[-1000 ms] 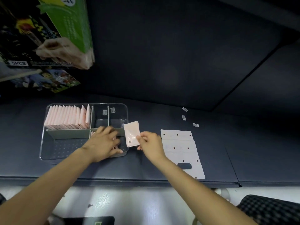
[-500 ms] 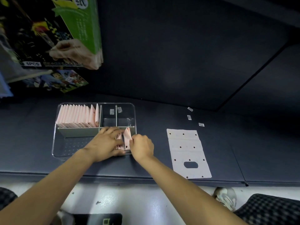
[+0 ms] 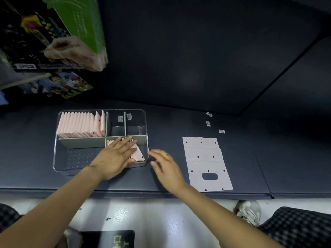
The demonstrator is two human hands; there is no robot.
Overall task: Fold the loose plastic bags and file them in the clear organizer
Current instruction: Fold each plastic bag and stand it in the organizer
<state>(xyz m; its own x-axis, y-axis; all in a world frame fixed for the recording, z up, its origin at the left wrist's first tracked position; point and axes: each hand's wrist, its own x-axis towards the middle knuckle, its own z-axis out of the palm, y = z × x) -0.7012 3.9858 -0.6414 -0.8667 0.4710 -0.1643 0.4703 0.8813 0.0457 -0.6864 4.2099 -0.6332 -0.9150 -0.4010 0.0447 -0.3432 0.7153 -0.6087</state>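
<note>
Your left hand [image 3: 117, 155] lay flat, fingers straight and together, pressing down on the folded pink bags [image 3: 138, 154] in the front right compartment of the clear organizer [image 3: 57, 149]. Your right hand [image 3: 165, 164] hovered just beside the organizer's right wall, blurred, fingers loosely spread and holding nothing. The organizer sat on the dark table [image 3: 250, 158], and its back left compartment held a tight upright row of folded bags [image 3: 81, 125]. The 2 small back compartments each showed a small label [image 3: 120, 119] on the rear wall. To the right of your right hand, 1 loose bag [image 3: 206, 161] lay flat and unfolded on the table, its cut-out handle toward you. Beyond it, 3 small stickers [image 3: 208, 123] lay scattered on the table. A green package [image 3: 80, 29] and printed boxes [image 3: 32, 42] stood at the far left.
</note>
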